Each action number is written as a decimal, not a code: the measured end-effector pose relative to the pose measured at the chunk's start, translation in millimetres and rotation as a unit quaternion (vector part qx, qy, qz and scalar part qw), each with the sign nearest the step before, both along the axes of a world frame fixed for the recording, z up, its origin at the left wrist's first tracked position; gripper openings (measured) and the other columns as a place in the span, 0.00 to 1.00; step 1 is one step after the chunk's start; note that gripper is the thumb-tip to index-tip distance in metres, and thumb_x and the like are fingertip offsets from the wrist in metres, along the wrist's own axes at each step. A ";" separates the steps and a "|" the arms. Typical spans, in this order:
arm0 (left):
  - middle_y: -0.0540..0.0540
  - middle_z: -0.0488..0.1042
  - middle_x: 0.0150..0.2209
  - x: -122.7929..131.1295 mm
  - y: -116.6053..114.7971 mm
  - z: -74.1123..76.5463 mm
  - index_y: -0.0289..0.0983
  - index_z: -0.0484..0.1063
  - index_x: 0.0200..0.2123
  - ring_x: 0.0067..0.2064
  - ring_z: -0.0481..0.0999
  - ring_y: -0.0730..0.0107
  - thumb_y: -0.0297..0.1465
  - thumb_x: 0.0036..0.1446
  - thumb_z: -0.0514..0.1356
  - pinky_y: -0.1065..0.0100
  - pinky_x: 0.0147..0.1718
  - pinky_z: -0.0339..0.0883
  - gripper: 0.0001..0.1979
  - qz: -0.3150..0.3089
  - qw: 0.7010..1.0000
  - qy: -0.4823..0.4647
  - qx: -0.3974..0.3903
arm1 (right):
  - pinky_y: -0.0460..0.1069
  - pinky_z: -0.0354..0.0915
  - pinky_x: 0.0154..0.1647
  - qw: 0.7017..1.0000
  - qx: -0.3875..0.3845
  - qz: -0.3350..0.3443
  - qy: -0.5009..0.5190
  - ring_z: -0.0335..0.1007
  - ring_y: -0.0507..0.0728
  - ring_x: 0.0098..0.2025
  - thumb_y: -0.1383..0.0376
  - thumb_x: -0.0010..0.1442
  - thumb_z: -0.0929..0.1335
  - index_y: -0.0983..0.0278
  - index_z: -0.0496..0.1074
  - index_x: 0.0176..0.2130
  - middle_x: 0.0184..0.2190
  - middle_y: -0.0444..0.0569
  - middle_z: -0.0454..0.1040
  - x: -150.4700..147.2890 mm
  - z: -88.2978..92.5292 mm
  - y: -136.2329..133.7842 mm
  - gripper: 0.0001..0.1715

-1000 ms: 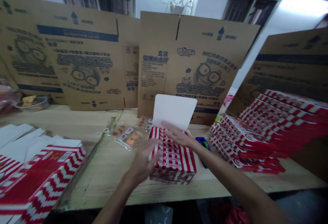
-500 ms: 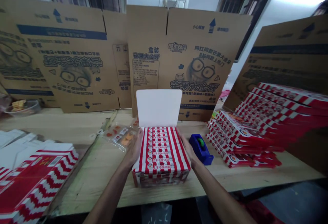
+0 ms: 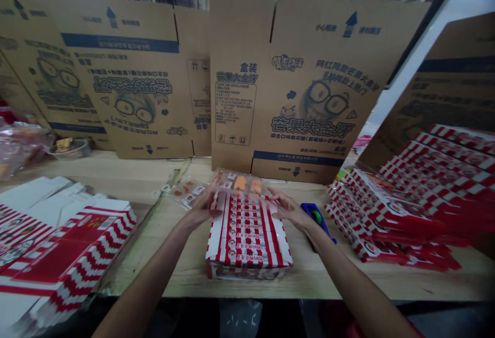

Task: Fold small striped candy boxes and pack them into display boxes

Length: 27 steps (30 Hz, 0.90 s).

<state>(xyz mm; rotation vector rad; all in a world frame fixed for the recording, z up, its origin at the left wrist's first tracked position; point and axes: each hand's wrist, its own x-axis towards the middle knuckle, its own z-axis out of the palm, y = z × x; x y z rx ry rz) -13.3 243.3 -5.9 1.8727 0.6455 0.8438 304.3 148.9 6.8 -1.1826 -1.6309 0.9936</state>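
The red-and-white striped box (image 3: 247,235) sits between the two hands, its near end reaching toward the wearer's side of the table. The left hand (image 3: 201,210) curls at its far-left corner and the right hand (image 3: 292,211) bends at its far-right one, fingers loosely parted; whether either pinches anything, I cannot tell. Just beyond the fingertips lies a clear packet of orange pieces (image 3: 242,183), and to the right of the right hand stands a blue tape dispenser (image 3: 319,222). Good handling here probably means matching pressure from both hands so the box stays square, using fingertips rather than palms on the thin card, and keeping the fingers from dragging the packet.
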 end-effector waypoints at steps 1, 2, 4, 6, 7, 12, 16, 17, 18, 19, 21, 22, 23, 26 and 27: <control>0.38 0.51 0.68 -3.1 2.1 4.6 0.42 0.49 0.68 0.67 0.55 0.53 0.42 0.55 0.61 0.52 0.58 0.62 0.40 -0.020 0.998 0.040 0.035 | 0.63 0.62 0.58 1.000 -0.011 0.000 -0.009 0.57 0.68 0.65 0.44 0.46 0.73 0.59 0.73 0.47 0.66 0.56 0.58 3.7 1.4 -1.8 0.33; 0.39 0.55 0.67 -6.8 4.1 8.7 0.43 0.56 0.65 0.67 0.57 0.55 0.41 0.58 0.59 0.52 0.57 0.64 0.33 -0.040 0.993 0.083 0.068 | 0.63 0.63 0.58 1.000 -0.023 0.005 -0.017 0.56 0.68 0.65 0.44 0.47 0.73 0.60 0.75 0.44 0.66 0.55 0.57 8.1 2.6 -4.1 0.31; 0.42 0.59 0.65 -14.2 8.0 15.4 0.46 0.65 0.60 0.66 0.60 0.57 0.40 0.63 0.54 0.53 0.54 0.67 0.23 -0.071 0.975 0.171 0.124 | 0.64 0.61 0.60 0.997 -0.044 0.025 -0.053 0.54 0.67 0.67 0.43 0.53 0.70 0.59 0.76 0.45 0.67 0.53 0.56 17.4 6.4 -9.4 0.28; 0.45 0.58 0.65 -19.3 11.2 19.7 0.48 0.67 0.59 0.65 0.62 0.60 0.37 0.66 0.50 0.53 0.53 0.69 0.19 -0.080 0.956 0.233 0.157 | 0.64 0.54 0.65 0.989 -0.045 0.040 -0.135 0.48 0.64 0.69 0.43 0.60 0.63 0.57 0.76 0.49 0.65 0.50 0.60 22.0 12.8 -16.2 0.28; 0.46 0.58 0.66 -20.3 11.4 21.0 0.48 0.67 0.58 0.64 0.62 0.60 0.36 0.67 0.48 0.52 0.53 0.68 0.19 -0.079 0.951 0.250 0.165 | 0.64 0.51 0.67 0.980 -0.038 0.039 -0.191 0.44 0.63 0.70 0.43 0.62 0.61 0.56 0.75 0.51 0.65 0.50 0.61 20.7 16.4 -20.8 0.29; 0.39 0.62 0.63 -12.8 -21.7 21.7 0.42 0.67 0.59 0.69 0.46 0.42 0.35 0.64 0.51 0.28 0.60 0.36 0.21 0.042 0.912 0.307 0.267 | 0.76 0.42 0.64 0.901 0.022 -0.043 -0.432 0.32 0.72 0.71 0.53 0.62 0.66 0.57 0.55 0.66 0.70 0.56 0.43 -22.0 22.9 -61.6 0.38; 0.36 0.62 0.63 -12.6 -74.0 19.6 0.39 0.62 0.62 0.68 0.50 0.47 0.37 0.66 0.50 0.37 0.63 0.41 0.23 0.022 0.856 0.354 0.375 | 0.67 0.47 0.67 0.912 0.076 0.022 -0.401 0.34 0.64 0.72 0.62 0.69 0.59 0.54 0.52 0.67 0.69 0.51 0.47 -54.6 11.3 -96.7 0.30; 0.36 0.57 0.66 -14.3 -83.8 19.4 0.39 0.58 0.64 0.69 0.50 0.48 0.40 0.66 0.49 0.41 0.63 0.46 0.26 -0.018 0.856 0.360 0.370 | 0.66 0.47 0.68 0.919 0.077 0.030 -0.386 0.33 0.65 0.72 0.58 0.68 0.61 0.55 0.51 0.68 0.70 0.52 0.46 -57.9 8.5 -102.1 0.32; 0.36 0.52 0.68 -16.2 -91.0 19.4 0.40 0.55 0.66 0.69 0.48 0.47 0.45 0.65 0.49 0.43 0.62 0.49 0.29 -0.048 0.856 0.367 0.360 | 0.66 0.47 0.68 0.923 0.073 0.033 -0.376 0.32 0.66 0.72 0.54 0.66 0.63 0.57 0.50 0.68 0.70 0.53 0.44 -59.5 6.2 -105.9 0.36; 0.36 0.48 0.69 -18.0 -95.6 19.7 0.41 0.52 0.67 0.69 0.45 0.44 0.49 0.64 0.49 0.43 0.62 0.50 0.33 -0.066 0.856 0.374 0.352 | 0.67 0.46 0.68 0.925 0.067 0.031 -0.372 0.31 0.67 0.72 0.50 0.63 0.65 0.58 0.50 0.68 0.70 0.54 0.43 -59.7 4.5 -108.2 0.41; 0.36 0.45 0.69 -20.5 -98.3 21.0 0.43 0.49 0.68 0.69 0.42 0.40 0.54 0.59 0.51 0.38 0.61 0.47 0.39 -0.078 0.850 0.387 0.348 | 0.68 0.46 0.67 0.924 0.055 0.029 -0.378 0.30 0.69 0.72 0.46 0.58 0.68 0.58 0.50 0.68 0.70 0.55 0.43 -58.2 2.8 -109.3 0.47; 0.36 0.46 0.69 -20.9 -97.6 21.7 0.44 0.49 0.68 0.69 0.43 0.39 0.56 0.58 0.52 0.36 0.61 0.44 0.40 -0.081 0.847 0.390 0.353 | 0.69 0.45 0.67 0.921 0.052 0.030 -0.385 0.31 0.70 0.71 0.45 0.57 0.68 0.57 0.50 0.68 0.70 0.55 0.44 -57.3 2.4 -108.9 0.48; 0.36 0.48 0.69 -20.9 -96.5 22.2 0.45 0.49 0.68 0.69 0.43 0.39 0.56 0.57 0.52 0.34 0.61 0.42 0.41 -0.082 0.842 0.392 0.361 | 0.71 0.44 0.66 0.917 0.052 0.030 -0.394 0.32 0.70 0.71 0.45 0.57 0.68 0.55 0.49 0.68 0.70 0.55 0.45 -56.6 2.0 -108.3 0.48; 0.36 0.53 0.67 -19.0 -94.8 21.6 0.45 0.52 0.66 0.68 0.49 0.40 0.56 0.55 0.54 0.34 0.61 0.38 0.40 -0.076 0.826 0.394 0.395 | 0.73 0.44 0.65 0.904 0.084 0.030 -0.417 0.33 0.70 0.71 0.48 0.59 0.68 0.53 0.46 0.69 0.69 0.54 0.47 -57.4 -0.3 -107.7 0.46; 0.36 0.55 0.67 -18.2 -95.3 20.6 0.45 0.54 0.66 0.67 0.51 0.41 0.55 0.56 0.55 0.35 0.62 0.39 0.39 -0.069 0.821 0.395 0.408 | 0.72 0.46 0.66 0.900 0.101 0.029 -0.424 0.34 0.69 0.71 0.50 0.61 0.67 0.55 0.46 0.69 0.69 0.54 0.47 -58.7 -1.8 -108.0 0.45</control>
